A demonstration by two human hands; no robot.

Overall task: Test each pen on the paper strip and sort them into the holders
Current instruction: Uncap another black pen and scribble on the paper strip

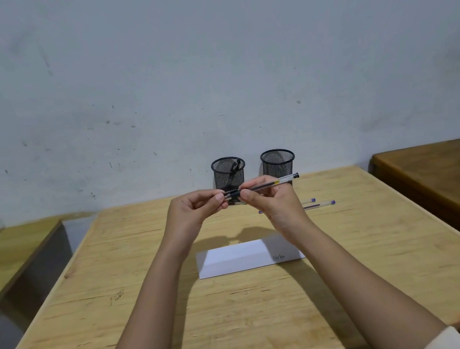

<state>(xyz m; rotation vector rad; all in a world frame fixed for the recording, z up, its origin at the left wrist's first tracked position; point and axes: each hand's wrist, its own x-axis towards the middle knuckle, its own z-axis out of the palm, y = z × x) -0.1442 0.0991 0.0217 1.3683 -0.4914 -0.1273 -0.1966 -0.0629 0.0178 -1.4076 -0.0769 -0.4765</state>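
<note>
Above the wooden table (141, 313) I hold a clear pen with a black end (271, 183) level between both hands. My right hand (269, 201) pinches its barrel, and my left hand (195, 208) pinches the cap end. Two clear pens with purple ends (319, 204) lie on the table behind my right hand. A white paper strip (241, 256) with a small scribble near its right end lies below my hands. Two black mesh holders stand by the wall: the left holder (229, 174) has a dark pen in it, while the right holder (278, 164) looks empty.
A grey wall rises directly behind the holders. A darker wooden table (438, 176) stands to the right and another wooden surface (11, 256) to the left, with a gap between it and my table.
</note>
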